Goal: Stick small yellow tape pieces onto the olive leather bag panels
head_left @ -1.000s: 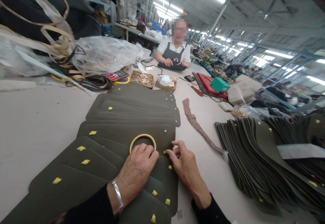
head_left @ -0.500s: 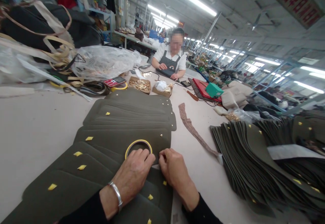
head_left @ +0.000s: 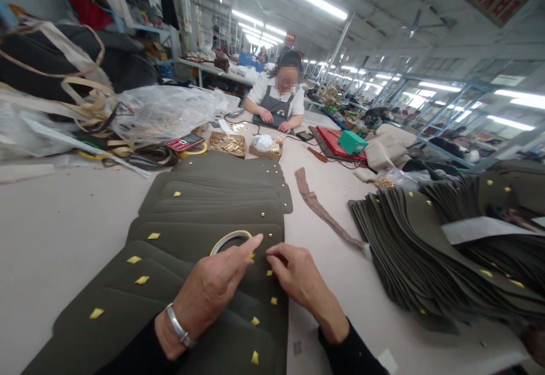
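Dark olive panels point(head_left: 170, 261) lie overlapped on the table before me, with small yellow tape bits point(head_left: 142, 279) and gold studs point(head_left: 270, 235) along their right edge. My left hand point(head_left: 213, 276), a silver bracelet on its wrist, is closed on a roll of yellow tape point(head_left: 225, 239), index finger stretched out. A small yellow piece shows beneath its fingertips. My right hand point(head_left: 296, 273) is just right of it at the panel edge, thumb and forefinger pinched. Whatever lies between those fingertips is too small to make out.
At right fans a thick stack of olive panels point(head_left: 409, 250). A brown strip point(head_left: 321, 210) lies between. Open boxes of gold parts point(head_left: 227, 144), a red phone point(head_left: 185, 142) and plastic bags point(head_left: 157, 111) are farther back. A co-worker point(head_left: 276, 100) sits across the table.
My left hand has turned, its index finger now extended, with the tape roll tilted. Another gold stud and a yellow bit now show near my right fingers. The view has shifted slightly.
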Motion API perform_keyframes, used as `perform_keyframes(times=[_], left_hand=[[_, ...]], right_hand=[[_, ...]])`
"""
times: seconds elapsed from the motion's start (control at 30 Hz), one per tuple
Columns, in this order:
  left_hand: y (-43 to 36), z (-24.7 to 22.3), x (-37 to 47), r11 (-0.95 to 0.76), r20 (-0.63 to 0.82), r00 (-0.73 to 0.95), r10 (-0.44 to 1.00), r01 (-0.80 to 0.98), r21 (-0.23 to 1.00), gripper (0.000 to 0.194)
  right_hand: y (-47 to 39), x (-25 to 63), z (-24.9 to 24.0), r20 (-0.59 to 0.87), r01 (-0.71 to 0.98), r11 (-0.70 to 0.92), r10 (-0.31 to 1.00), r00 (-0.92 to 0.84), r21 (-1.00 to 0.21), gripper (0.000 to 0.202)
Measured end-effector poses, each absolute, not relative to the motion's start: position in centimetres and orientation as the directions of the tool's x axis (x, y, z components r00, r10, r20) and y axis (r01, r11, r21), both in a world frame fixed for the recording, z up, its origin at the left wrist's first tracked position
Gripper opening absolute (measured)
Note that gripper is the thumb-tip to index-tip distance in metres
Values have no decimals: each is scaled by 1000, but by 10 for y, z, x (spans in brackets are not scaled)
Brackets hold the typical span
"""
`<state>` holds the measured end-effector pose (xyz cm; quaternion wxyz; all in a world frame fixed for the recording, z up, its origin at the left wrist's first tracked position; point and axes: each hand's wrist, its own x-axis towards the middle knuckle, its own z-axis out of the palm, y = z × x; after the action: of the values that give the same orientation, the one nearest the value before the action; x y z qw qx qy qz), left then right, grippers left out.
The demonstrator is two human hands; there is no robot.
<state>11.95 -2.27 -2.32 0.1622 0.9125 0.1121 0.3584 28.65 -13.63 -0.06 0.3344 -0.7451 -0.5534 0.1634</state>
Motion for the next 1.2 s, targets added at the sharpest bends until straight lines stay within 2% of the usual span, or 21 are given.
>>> perform_keyframes(times=[0.1, 0.27, 0.5, 0.63, 0.73, 0.77, 0.83, 0.9, 0.97, 1.0, 1.07, 1.2], left_hand=[[-27, -22, 119, -914, 594, 718, 363, 149, 378, 42], [-33, -22, 120, -920, 598, 717, 358, 164, 355, 40], [-37, -21, 119, -930, 600, 730, 328, 136, 343, 32], [-39, -13, 119, -908, 500, 794, 346, 150, 391, 20], [-36, -6, 123, -897, 440, 811, 386, 218, 386, 22], [-35, -4, 126, -898, 440, 809, 390, 229, 375, 23], [-33, -1, 131, -915, 475, 799, 369, 223, 337, 25], [-34, 0, 135, -940, 553, 768, 322, 188, 285, 25], [-37, -1, 138, -952, 610, 738, 290, 159, 260, 23], [-38, -3, 139, -953, 613, 735, 290, 163, 256, 21], [-40, -10, 141, -951, 554, 776, 302, 202, 235, 17], [-40, -24, 144, -953, 319, 899, 299, 265, 146, 12]], right_hand=[[-137, 279, 7, 302, 656, 14, 895, 329, -755, 18], [-135, 271, 10, 452, 745, 210, 881, 136, -633, 20], [-134, 271, -2, 494, 841, 221, 867, 63, -494, 17], [-135, 269, -6, 548, 872, 203, 832, 87, -445, 16], [-134, 266, -5, 559, 871, 160, 815, 150, -466, 18], [-133, 265, -4, 545, 853, 129, 815, 200, -505, 18], [-130, 264, -2, 437, 745, 30, 825, 357, -666, 15], [-125, 269, -2, 234, 520, -86, 822, 519, -850, 11], [-120, 278, -5, 55, 293, -157, 796, 603, -943, 11], [-118, 284, -8, 2, 224, -174, 786, 618, -959, 13], [-115, 296, -12, -44, 189, -199, 792, 609, -962, 18], [-113, 308, -18, -14, 342, -237, 839, 544, -909, 22]])
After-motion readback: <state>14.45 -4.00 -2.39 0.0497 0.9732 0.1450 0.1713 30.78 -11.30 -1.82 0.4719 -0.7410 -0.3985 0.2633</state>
